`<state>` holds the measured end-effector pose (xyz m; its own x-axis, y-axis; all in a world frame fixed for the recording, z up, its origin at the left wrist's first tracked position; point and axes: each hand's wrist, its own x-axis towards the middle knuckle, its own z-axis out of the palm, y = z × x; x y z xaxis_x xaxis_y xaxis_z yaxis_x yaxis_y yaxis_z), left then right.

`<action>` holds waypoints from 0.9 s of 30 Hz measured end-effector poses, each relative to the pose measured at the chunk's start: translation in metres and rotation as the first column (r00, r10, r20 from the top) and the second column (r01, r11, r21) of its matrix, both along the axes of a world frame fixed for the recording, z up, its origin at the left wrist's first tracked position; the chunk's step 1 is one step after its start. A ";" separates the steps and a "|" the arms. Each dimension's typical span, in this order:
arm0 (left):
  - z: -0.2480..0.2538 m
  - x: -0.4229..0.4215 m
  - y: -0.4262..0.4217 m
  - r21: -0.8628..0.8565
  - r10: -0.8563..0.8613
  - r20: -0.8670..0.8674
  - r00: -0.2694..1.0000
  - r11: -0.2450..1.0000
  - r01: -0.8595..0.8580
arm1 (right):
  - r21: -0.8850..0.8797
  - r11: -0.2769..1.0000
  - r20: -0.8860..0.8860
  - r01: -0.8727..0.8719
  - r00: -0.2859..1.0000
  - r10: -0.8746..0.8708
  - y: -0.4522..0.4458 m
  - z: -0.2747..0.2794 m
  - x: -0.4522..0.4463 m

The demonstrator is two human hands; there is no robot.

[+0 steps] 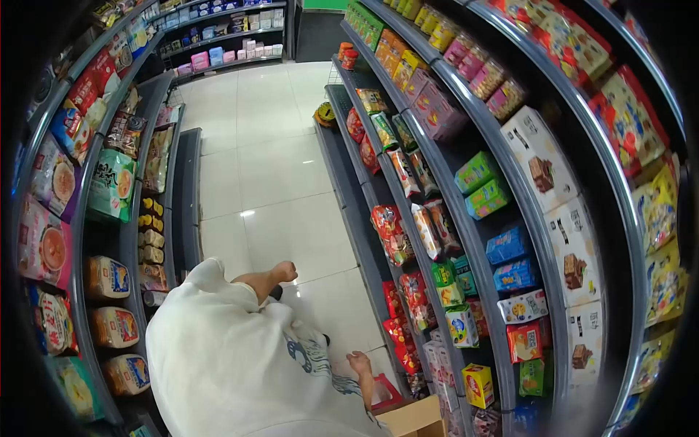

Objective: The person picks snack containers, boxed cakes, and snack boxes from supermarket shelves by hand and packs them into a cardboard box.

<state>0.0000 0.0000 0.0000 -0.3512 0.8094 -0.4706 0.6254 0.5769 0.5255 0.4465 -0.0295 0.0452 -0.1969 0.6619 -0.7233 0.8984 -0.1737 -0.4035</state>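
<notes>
Nearest to us, a white shirt (226,357) with a blue-green print fills the lower middle of our view. Just beside its right side, at the bottom, we see a cardboard box (413,419), with a red-edged item (384,395) adjoining its far side; we cannot tell whether the two touch.

Our right hand (358,363) is near that item, its fingers partly bent and apart from the palm, with nothing visible in them. Our left hand (284,272) reaches farther forward above the floor (262,175); its fingers are curled nearly closed, and we see nothing held. Dark footwear (276,292) shows just below it.

On our left, three packaged loaves (116,327) are lined up along the near part of a shelf, with a green bag (111,186) farther along and a pink bag (44,241) on the neighbouring shelf. On our right, a yellow box (478,386) sits towards the near end of the shelving. Beyond it come blue packs (507,246), then green packs (476,172). White cartons (573,251) with pictures of brown cake line a higher shelf, and red packets (391,227) lie lower, near the aisle edge.

Farthest off, shelving (226,38) with pink and blue packs crosses the far left corner of the floor, beside a green panel (324,5).
</notes>
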 end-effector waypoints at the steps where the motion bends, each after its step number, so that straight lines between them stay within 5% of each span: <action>1: -0.013 -0.003 0.006 -0.038 -0.026 -0.004 1.000 0.999 0.025 | 0.035 0.999 0.009 -0.003 1.000 0.003 0.010 -0.006 -0.001; 7: -0.017 -0.097 -0.014 -0.121 -0.053 0.088 0.995 0.991 0.064 | 0.162 0.980 0.057 -0.115 0.993 0.107 0.055 0.015 -0.130; 14: -0.044 -0.214 -0.042 -0.277 0.286 0.146 0.947 0.931 -0.238 | 0.207 0.973 -0.088 -0.102 0.989 0.122 0.113 0.052 -0.279; 17: -0.026 -0.246 -0.046 -0.310 0.386 0.194 0.902 0.896 -0.317 | 0.157 0.972 -0.023 -0.174 0.983 0.180 0.129 0.076 -0.322; 27: -0.036 -0.296 -0.038 -0.394 0.606 0.282 0.743 0.780 -0.486 | 0.166 0.883 0.008 -0.439 0.896 0.444 0.209 0.024 -0.401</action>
